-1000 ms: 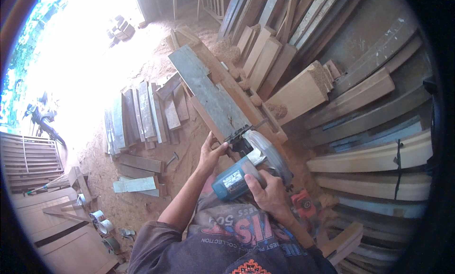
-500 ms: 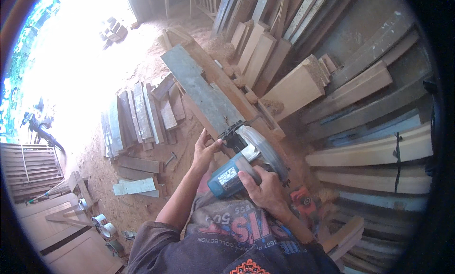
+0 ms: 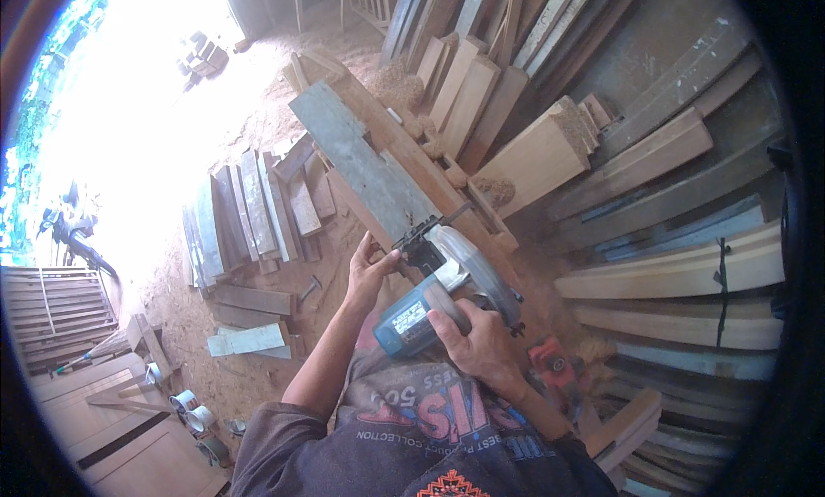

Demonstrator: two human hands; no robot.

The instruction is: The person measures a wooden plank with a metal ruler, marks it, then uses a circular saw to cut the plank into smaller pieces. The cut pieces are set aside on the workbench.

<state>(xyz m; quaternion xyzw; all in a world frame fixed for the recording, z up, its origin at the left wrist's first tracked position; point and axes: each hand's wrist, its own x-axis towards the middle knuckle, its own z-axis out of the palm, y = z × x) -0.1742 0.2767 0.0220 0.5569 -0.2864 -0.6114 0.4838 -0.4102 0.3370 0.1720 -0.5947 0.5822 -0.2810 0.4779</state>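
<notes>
A teal circular saw [image 3: 412, 318] with a pale blade guard sits across the near end of a weathered grey board [image 3: 365, 149]. My right hand [image 3: 485, 342] is wrapped round the saw's rear handle. Beside the saw's black base plate [image 3: 421, 248], my left hand [image 3: 368, 274] pinches the board's near left edge, thumb on top and fingers along the side. The base plate rests on the board, and the blade is hidden by the guard. Under the board lies a long wooden bench [image 3: 387, 119] strewn with sawdust.
Cut planks [image 3: 249, 201] and a hammer [image 3: 310, 287] lie on the dusty floor to the left. Stacked timber [image 3: 670, 278] lines the right side, with a red power tool [image 3: 550, 365] near my right forearm. White cups [image 3: 196, 418] stand at lower left.
The saw and both hands stay nearly where they were on the board. The whole view has shifted only slightly.
</notes>
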